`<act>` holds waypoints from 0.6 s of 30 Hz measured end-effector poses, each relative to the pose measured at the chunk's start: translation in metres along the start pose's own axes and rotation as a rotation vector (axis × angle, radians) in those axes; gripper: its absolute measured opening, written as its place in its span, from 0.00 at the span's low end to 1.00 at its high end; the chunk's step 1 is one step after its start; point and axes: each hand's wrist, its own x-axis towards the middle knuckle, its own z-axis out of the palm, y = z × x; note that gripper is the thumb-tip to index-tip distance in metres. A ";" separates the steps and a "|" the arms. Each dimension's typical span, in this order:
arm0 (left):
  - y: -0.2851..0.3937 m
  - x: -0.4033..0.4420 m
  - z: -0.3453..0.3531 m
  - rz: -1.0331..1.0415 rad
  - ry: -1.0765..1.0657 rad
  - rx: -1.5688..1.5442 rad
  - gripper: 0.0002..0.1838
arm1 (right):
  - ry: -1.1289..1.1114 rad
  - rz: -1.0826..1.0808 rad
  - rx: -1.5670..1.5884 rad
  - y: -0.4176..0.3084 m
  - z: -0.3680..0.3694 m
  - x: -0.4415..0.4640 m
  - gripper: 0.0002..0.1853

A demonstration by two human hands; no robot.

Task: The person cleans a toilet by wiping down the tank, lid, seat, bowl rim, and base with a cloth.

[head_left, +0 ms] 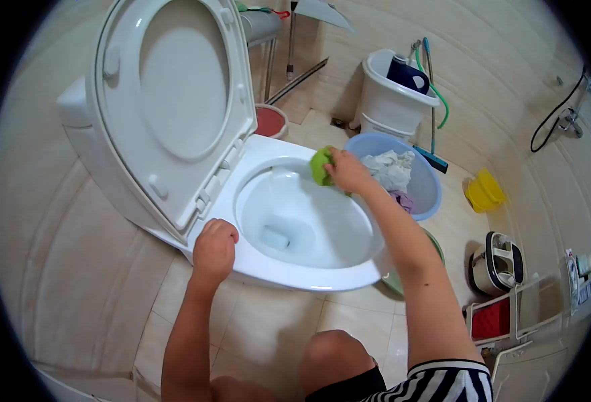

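Observation:
My right hand (349,170) is closed round a green cloth (321,166), which touches the far rim of a white toilet bowl (339,279). My left hand (215,246) is curled into a fist at the near left edge of the bowl, beside the seat hinges. Nothing shows in it. The toilet lid and seat (185,80) stand raised at the left. Water lies at the bottom of the bowl.
Behind the toilet are a blue basin (427,191) with clothes, a white sink (396,104) holding a dark blue bottle, and a red-lined bin (269,122). A squeegee (431,159), yellow bucket (485,191) and beige container (498,264) stand at the right.

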 end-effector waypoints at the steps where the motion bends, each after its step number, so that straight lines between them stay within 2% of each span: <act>1: 0.001 0.000 0.000 -0.003 -0.011 -0.011 0.05 | -0.014 0.054 0.048 0.021 -0.004 -0.010 0.26; 4: 0.005 0.000 0.000 -0.024 0.026 -0.014 0.05 | -0.065 0.252 0.217 0.046 -0.041 -0.057 0.25; 5: 0.004 0.001 0.001 -0.023 0.020 -0.018 0.05 | -0.066 0.258 0.216 0.051 -0.047 -0.071 0.25; 7: 0.003 0.000 0.002 -0.032 0.037 -0.007 0.05 | -0.002 0.348 0.350 0.058 -0.052 -0.101 0.24; 10: 0.000 0.000 0.005 -0.013 0.047 -0.008 0.05 | 0.128 0.430 0.367 0.058 -0.047 -0.145 0.24; 14: 0.001 -0.001 0.007 -0.009 0.072 0.007 0.05 | 0.244 0.438 0.361 0.020 -0.040 -0.215 0.24; 16: 0.000 0.000 0.007 0.000 0.069 0.012 0.05 | 0.314 0.315 0.342 0.002 -0.038 -0.240 0.23; 18: 0.002 -0.001 0.006 0.008 0.088 -0.019 0.05 | 0.272 0.256 0.248 0.001 -0.041 -0.249 0.21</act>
